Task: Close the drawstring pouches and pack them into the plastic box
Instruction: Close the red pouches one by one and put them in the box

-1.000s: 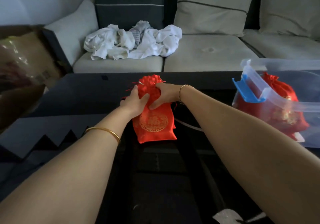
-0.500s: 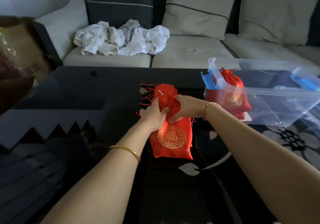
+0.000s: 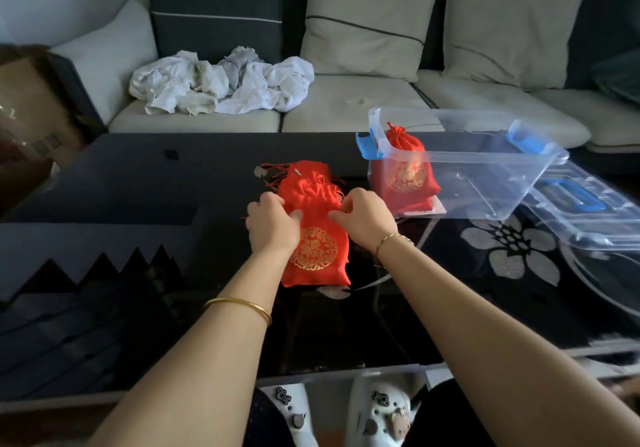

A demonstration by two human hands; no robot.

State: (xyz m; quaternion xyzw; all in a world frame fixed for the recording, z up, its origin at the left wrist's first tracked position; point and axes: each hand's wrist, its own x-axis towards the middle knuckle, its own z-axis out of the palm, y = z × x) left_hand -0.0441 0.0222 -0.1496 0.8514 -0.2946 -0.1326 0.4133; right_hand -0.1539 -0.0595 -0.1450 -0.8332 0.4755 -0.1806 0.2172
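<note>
Just left of the clear plastic box (image 3: 485, 159), a red pouch (image 3: 315, 249) lies flat on the dark table (image 3: 138, 183). The left hand (image 3: 272, 225) and right hand (image 3: 363, 219) pinch its neck from either side, fingers curled. Pulling evenly outward on both sides should cinch it shut.

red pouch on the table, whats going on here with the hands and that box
A person is closing a red satin drawstring pouch with a gold emblem, which lies on the dark glass table. The left hand and the right hand both grip it at the gathered neck. A second red pouch is already inside the clear plastic box to the right. The box's clear lid, with a blue handle, lies beside it. This pouch is not yet packed.
</note>
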